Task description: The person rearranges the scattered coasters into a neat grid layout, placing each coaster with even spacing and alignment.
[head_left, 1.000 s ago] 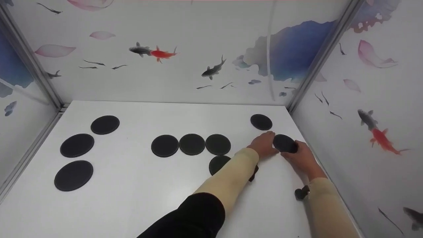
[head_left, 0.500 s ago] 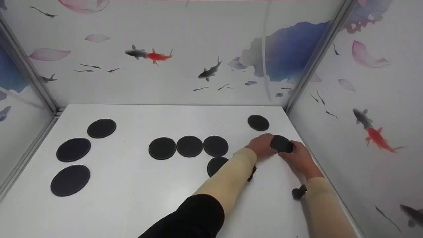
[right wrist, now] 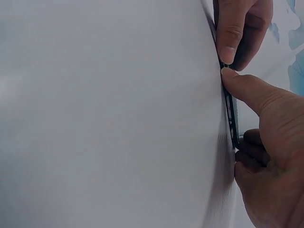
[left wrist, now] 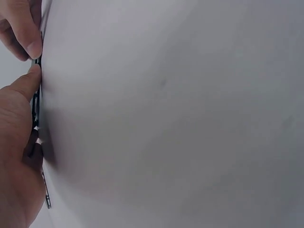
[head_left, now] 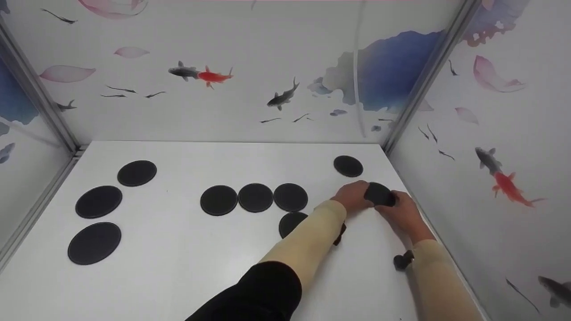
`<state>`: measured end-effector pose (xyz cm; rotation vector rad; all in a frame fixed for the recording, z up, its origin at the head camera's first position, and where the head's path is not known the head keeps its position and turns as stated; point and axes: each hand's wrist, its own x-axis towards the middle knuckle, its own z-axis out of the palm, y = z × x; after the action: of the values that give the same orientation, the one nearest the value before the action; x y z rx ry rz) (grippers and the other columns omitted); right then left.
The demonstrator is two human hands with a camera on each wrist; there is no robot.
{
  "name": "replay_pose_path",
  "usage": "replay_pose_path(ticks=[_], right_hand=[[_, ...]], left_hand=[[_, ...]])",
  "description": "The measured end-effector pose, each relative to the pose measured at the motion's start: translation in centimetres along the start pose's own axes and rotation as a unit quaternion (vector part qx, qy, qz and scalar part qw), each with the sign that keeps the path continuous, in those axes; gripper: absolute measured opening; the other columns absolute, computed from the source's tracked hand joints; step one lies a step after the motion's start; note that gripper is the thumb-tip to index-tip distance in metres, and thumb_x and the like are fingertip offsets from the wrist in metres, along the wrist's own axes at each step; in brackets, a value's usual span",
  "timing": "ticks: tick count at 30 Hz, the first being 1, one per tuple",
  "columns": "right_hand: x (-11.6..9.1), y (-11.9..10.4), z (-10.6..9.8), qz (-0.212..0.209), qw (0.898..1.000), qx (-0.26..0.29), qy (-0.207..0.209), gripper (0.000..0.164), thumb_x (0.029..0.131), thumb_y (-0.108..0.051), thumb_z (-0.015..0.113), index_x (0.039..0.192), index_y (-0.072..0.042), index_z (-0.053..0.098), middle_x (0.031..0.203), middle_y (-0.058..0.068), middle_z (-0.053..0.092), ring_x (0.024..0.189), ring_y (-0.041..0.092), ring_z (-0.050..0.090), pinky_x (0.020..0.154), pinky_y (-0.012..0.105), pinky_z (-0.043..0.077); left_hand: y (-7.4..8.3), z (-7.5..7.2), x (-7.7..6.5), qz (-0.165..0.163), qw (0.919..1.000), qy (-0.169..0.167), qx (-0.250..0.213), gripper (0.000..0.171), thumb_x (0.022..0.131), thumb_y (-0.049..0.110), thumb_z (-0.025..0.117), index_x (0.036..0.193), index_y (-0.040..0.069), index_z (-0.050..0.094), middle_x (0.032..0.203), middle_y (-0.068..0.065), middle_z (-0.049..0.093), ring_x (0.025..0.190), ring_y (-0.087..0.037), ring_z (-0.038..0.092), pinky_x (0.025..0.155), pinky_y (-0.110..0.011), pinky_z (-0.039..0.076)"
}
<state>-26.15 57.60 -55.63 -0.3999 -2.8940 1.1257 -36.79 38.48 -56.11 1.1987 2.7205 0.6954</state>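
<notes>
A flat, round black disc (head_left: pixel 380 194), coaster-like and thin, lies at the right side of the white table, between both hands. My left hand (head_left: pixel 353 197) holds its left edge, and my right hand (head_left: pixel 405 213) grips the right edge. In the left wrist view the left hand (left wrist: pixel 19 118) has its thumb on the disc's near edge, close to the other hand's thumb. The right wrist view shows the right hand (right wrist: pixel 278 128) with its thumb on the near rim and fingers around the side of the disc (right wrist: pixel 231 114), which is close to the table surface.
Just beyond the hands lies another black disc (head_left: pixel 348 166). A row of discs (head_left: pixel 255 197) spans the table's middle, with one more disc (head_left: pixel 292 224) partly behind the left forearm. Three discs (head_left: pixel 98 202) lie at left. Patterned walls (head_left: pixel 223 116) enclose the table (head_left: pixel 178 276).
The head view has shifted slightly. Both hands stay on the same disc at nearly the same spot, and the other discs keep their places.
</notes>
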Motion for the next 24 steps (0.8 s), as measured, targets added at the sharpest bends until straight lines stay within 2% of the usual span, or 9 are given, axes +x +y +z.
replay_pose_path(ticks=[3,8,12,15,19,24], right_hand=[[0.0,0.0,0.1,0.0,1.0,0.01,0.0,0.099,0.102,-0.038,0.081,0.168,0.011,0.027,0.169,0.038,0.035,0.158,0.054,0.034,0.128,0.065,0.031],[-0.5,-0.3,0.1,-0.012,0.999,0.043,0.007,0.102,0.1,-0.036,0.085,0.168,0.012,0.026,0.17,0.038,0.033,0.16,0.053,0.031,0.129,0.063,0.03],[-1.0,-1.0,0.1,-0.022,0.997,0.065,0.025,0.102,0.097,-0.032,0.088,0.167,0.012,0.029,0.171,0.038,0.031,0.161,0.052,0.028,0.13,0.062,0.028],[-1.4,-1.6,0.0,-0.027,0.996,0.072,0.035,0.102,0.096,-0.034,0.089,0.167,0.01,0.031,0.172,0.036,0.03,0.162,0.052,0.026,0.13,0.063,0.027],[-2.0,-2.6,0.0,-0.034,0.996,0.073,0.038,0.099,0.098,-0.036,0.087,0.169,0.006,0.031,0.174,0.034,0.029,0.163,0.052,0.025,0.129,0.064,0.028],[-2.7,-3.5,0.6,-0.058,0.995,0.063,0.051,0.089,0.101,-0.029,0.085,0.165,0.009,0.036,0.17,0.034,0.035,0.161,0.053,0.028,0.129,0.063,0.03]], left_hand=[[-0.5,0.5,0.7,0.006,1.0,-0.003,0.007,0.055,0.103,0.047,0.077,0.149,0.02,0.067,0.143,0.006,0.071,0.133,-0.01,0.065,0.114,-0.025,0.048],[-0.7,-0.1,0.4,0.008,0.9999,-0.011,0.003,0.059,0.103,0.047,0.077,0.153,0.02,0.063,0.149,0.006,0.067,0.139,-0.01,0.062,0.117,-0.024,0.044],[-0.5,-1.6,-0.4,0.012,0.9998,-0.017,0.007,0.059,0.105,0.047,0.078,0.155,0.02,0.06,0.152,0.007,0.065,0.142,-0.01,0.059,0.119,-0.022,0.041],[-0.4,-2.9,-1.1,0.03,0.9992,-0.006,0.026,0.057,0.105,0.044,0.078,0.152,0.019,0.062,0.151,0.006,0.066,0.14,-0.01,0.061,0.118,-0.022,0.042],[-0.4,-4.3,-2.2,0.049,0.9969,0.006,0.062,0.055,0.106,0.044,0.077,0.151,0.017,0.062,0.15,0.004,0.066,0.138,-0.01,0.062,0.115,-0.022,0.045],[-0.7,-5.4,-3.5,0.049,0.9962,0.013,0.071,0.058,0.104,0.046,0.078,0.152,0.016,0.063,0.153,0.003,0.065,0.138,-0.012,0.063,0.114,-0.024,0.048]])
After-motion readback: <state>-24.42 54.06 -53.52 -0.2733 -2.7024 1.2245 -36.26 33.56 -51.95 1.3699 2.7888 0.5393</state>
